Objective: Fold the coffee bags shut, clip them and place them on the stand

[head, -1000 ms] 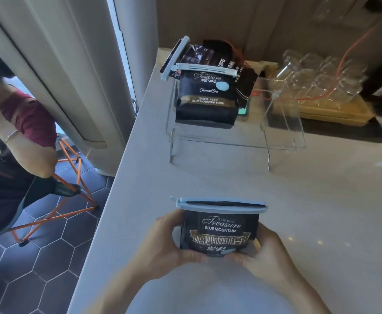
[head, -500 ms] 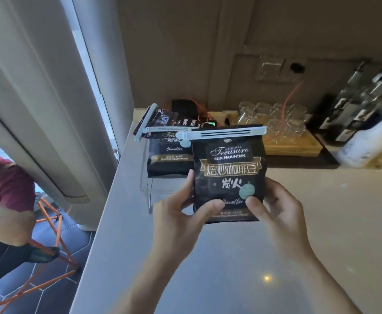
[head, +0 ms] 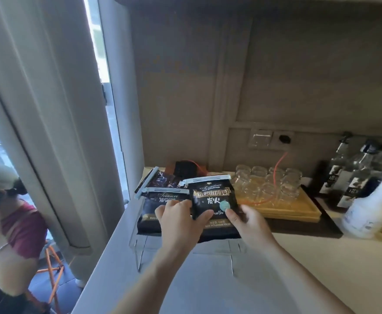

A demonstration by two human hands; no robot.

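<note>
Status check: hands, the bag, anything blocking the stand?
Left hand and right hand both gripping clipped coffee bag, upright over clear stand. Another clipped bag already sits at its left. Right side of stand looks free.

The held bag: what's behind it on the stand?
Behind the held bag, partly visible left of it, stand two clipped bags. Whatever is directly behind it is covered, also by both hands.

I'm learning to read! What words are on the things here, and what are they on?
"Treasure": held coffee bag, near its top.
"BLUE MOUNTAIN FOOD": same bag, bottom edge.
"Treasure": coffee bag on the stand, under its clip.
Chinese characters on the held bag and the bottle labels: too blurred to read.
</note>
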